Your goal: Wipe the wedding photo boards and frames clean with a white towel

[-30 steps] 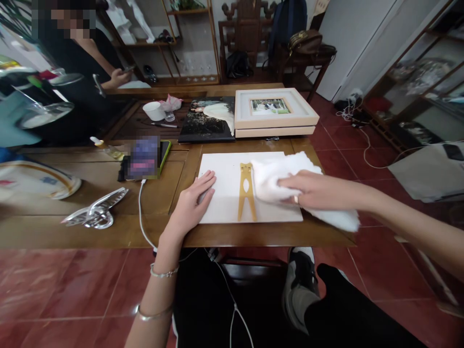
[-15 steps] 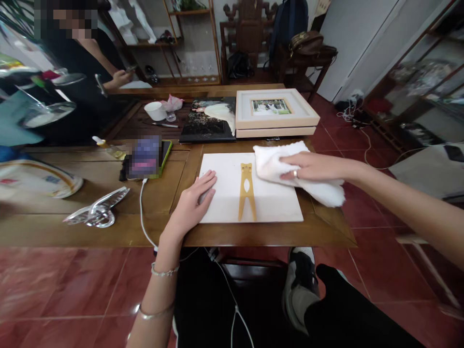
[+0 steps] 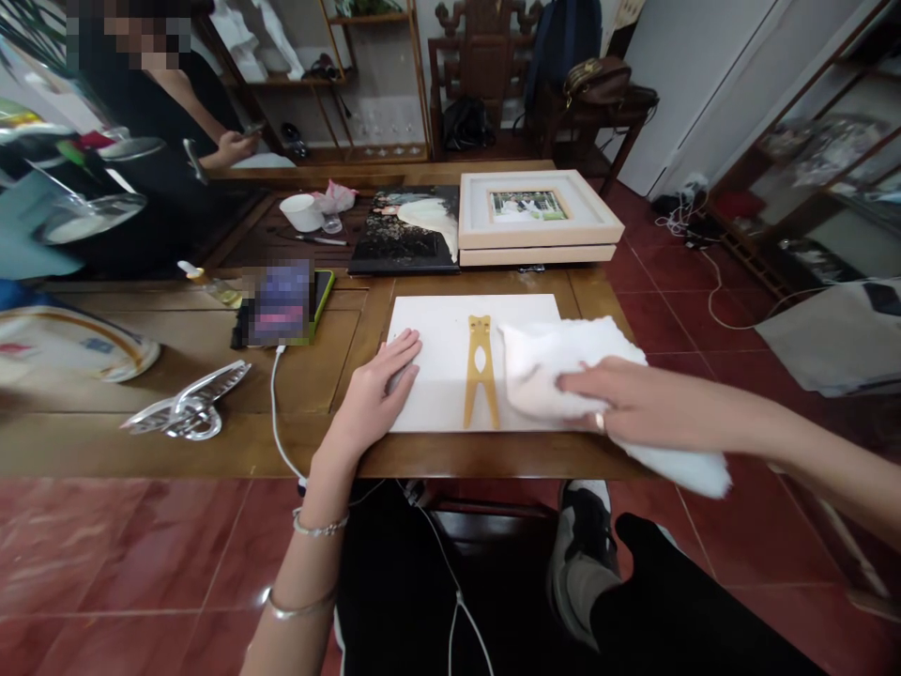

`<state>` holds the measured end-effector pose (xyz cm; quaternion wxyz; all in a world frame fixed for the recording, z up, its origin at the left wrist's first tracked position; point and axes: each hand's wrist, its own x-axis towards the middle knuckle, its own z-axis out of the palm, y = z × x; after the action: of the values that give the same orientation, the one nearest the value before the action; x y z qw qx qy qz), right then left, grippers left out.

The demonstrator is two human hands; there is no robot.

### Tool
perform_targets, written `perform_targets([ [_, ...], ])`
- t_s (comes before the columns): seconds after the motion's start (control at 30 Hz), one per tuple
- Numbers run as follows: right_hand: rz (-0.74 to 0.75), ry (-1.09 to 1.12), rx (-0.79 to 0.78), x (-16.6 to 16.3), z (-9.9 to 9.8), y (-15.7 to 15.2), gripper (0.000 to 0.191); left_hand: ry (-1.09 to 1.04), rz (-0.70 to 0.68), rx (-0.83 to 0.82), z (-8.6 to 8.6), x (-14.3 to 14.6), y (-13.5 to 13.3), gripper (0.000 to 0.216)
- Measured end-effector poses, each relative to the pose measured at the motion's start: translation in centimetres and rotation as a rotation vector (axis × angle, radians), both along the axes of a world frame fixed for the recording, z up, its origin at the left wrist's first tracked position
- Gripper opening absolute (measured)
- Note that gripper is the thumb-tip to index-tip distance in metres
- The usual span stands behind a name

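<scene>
In the upper left of the frame, a white cup (image 3: 301, 214) stands beside a small clear cup (image 3: 332, 223); what either holds is too small to tell. Below them, a dropper bottle (image 3: 220, 289) with yellowish liquid lies tilted. The wooden table (image 3: 49, 446) spans the middle of the frame, with a silver hair clip (image 3: 187, 406) at left and a pale picture frame (image 3: 598, 223) at upper centre-right. Red floor tiles (image 3: 133, 563) fill the lower left, and a carved chair (image 3: 485, 56) stands at top centre. Just right of centre, the white cloth (image 3: 542, 361) lies partly over the white board (image 3: 440, 324), beneath the right hand (image 3: 612, 399), whose fingers grip it. The left hand (image 3: 373, 394) rests flat on the board's left edge, thumb apart, holding nothing. Between the hands lies a yellow cat-shaped piece (image 3: 481, 371), touched by neither.
</scene>
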<state>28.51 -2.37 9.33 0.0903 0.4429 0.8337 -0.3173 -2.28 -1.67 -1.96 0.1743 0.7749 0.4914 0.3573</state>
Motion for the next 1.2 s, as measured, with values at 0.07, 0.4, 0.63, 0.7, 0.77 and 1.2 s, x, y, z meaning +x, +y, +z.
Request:
perform_targets([
  [0.07, 0.021, -0.027, -0.070, 0.2, 0.5, -2.2, 0.028, 0.001, -0.003, 0.002, 0.0, 0.0, 0.0, 0.036],
  [0.4, 0.086, 0.031, 0.015, -0.6, 0.6, 3.3, 0.010, 0.007, -0.012, 0.013, 0.1, 0.0, 0.0, 0.037],
  [0.63, 0.000, 0.120, 0.242, -2.2, -1.6, 9.6, 0.011, -0.004, -0.006, -0.011, 0.1, 0.0, 0.0, 0.037],
  [0.7, 0.003, 0.084, 0.265, -2.7, -1.5, 8.9, 0.006, -0.006, -0.004, -0.014, 0.1, 0.0, 0.0, 0.037],
  [0.77, 0.041, 0.036, 0.238, -3.1, -0.9, 7.0, 0.003, -0.004, -0.004, -0.014, 0.2, 0.0, 0.0, 0.036],
  [1.2, 0.138, -0.103, -0.148, -1.6, 2.3, -0.6, 0.017, 0.004, -0.007, -0.008, 0.2, 0.1, -0.1, 0.037],
])
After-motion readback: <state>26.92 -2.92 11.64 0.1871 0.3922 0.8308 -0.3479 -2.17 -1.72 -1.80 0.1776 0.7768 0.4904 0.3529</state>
